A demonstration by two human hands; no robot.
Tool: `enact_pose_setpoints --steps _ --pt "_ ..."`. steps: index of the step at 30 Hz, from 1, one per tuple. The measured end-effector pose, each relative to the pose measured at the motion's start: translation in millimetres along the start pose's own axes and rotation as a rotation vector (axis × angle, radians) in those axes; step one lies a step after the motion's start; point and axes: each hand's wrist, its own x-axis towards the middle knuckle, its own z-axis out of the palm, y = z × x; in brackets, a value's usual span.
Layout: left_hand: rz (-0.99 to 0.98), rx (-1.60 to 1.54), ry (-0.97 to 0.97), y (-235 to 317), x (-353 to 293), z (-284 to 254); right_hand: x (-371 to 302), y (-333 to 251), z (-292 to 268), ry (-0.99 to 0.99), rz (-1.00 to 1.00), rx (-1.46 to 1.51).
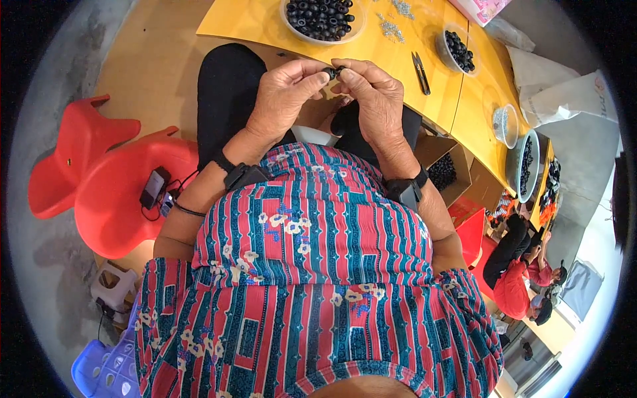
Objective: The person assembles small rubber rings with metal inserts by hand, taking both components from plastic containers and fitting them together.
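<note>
My left hand (285,96) is closed, pinching a small round black part (330,73) between thumb and fingertips. Against it, my right hand (373,96) pinches another small black piece (340,70), partly covered by the fingers. The two pieces meet or nearly meet above my lap; I cannot tell whether they are joined. Just beyond the hands, a clear plastic bowl (359,25) full of black ring-like parts (318,18) stands on the yellow table (398,78). Below my hands, a white bowl (314,136) shows partly between my legs.
Black-handled snips (421,73) and small clear pieces (391,30) lie on the table. Farther right are a second bowl of black parts (459,52), a clear cup (505,126) and a pale blue basin (527,166). Red chairs (116,192) stand left; two people (521,285) sit right.
</note>
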Motion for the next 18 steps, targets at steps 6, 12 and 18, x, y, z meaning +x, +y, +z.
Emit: enact_pose_setpoints --steps 6,12,18 --pt "0.014 0.006 0.004 -0.5 -0.1 0.4 -1.7 -0.8 2.1 0.016 0.088 0.086" --pt "-0.013 -0.024 0.001 -2.4 0.5 -0.1 -1.6 6.1 3.6 0.049 0.169 0.29" --pt "-0.008 -0.024 0.003 -3.2 0.6 0.3 -2.0 5.7 4.8 0.033 0.177 0.334"
